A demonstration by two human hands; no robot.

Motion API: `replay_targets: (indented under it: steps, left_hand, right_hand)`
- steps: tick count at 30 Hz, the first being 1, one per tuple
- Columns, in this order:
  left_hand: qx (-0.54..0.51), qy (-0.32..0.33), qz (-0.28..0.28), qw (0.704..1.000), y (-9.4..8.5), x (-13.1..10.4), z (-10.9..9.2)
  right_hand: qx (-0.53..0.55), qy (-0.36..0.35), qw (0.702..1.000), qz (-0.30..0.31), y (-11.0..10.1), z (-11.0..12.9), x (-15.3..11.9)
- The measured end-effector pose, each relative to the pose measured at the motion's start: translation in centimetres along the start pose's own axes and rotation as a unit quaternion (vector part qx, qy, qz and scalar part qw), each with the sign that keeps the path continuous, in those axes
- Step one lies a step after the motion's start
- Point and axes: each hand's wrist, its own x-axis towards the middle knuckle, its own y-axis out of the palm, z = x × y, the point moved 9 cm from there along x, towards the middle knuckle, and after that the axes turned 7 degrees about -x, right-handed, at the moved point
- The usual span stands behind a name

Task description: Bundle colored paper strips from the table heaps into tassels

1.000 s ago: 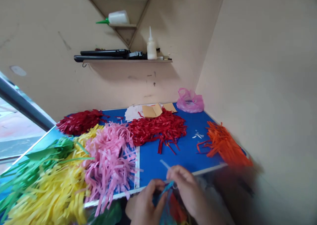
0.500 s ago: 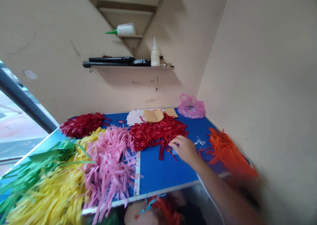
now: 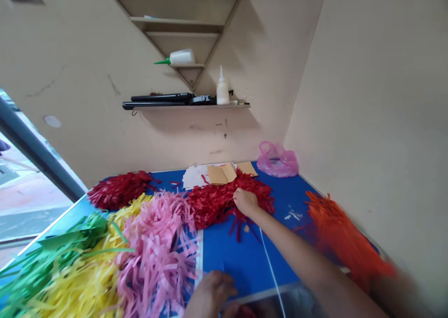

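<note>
Apparently strips were cut, amt left unclear: dark-red paper-strip pile (image 3: 210, 206) lay under R hand's (image 3: 247, 203) curled fingers, thin white cord (image 3: 269, 262) nearer the body than them; L hand (image 3: 212, 292) blurred; couldn't tell either grip.

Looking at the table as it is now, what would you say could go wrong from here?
The right hand is at the middle red strips, so their loose ends might get dragged or tangled. The white cord runs close by the right forearm and could snag on it. A green strip lies across the yellow strips, so those colours may get mixed.
</note>
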Motion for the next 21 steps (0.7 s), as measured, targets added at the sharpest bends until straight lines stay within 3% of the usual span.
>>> replay_targets:
  steps: [2, 5, 8, 11, 16, 21]
  left_hand:
    - [0.143, 0.061, 0.018, 0.988, -0.9, 1.5, -2.9]
    - [0.375, 0.146, -0.007, 0.915, -2.7, 5.0, -7.2]
    - [0.447, 0.165, -0.077, 0.876, -4.2, 9.5, -9.4]
    - [0.465, 0.171, -0.125, 0.859, -3.6, 13.7, -9.5]
    - [0.484, 0.168, -0.128, 0.849, -1.2, 18.5, -7.8]
    - [0.444, 0.157, -0.146, 0.87, -2.3, 20.8, -7.6]
  right_hand:
    - [0.011, -0.006, 1.0, -0.018, -1.0, -0.2, 0.2]
    - [0.027, -0.011, 0.999, -0.039, -2.5, -0.3, 0.3]
    - [0.03, -0.004, 0.998, -0.055, -3.5, -0.2, 0.0]
    - [0.022, 0.0, 0.997, -0.067, -4.0, 0.3, -0.4]
    - [-0.006, 0.001, 0.997, -0.076, -4.2, 1.2, -1.9]
    - [-0.018, -0.029, 0.997, -0.067, -3.2, 3.1, -4.1]
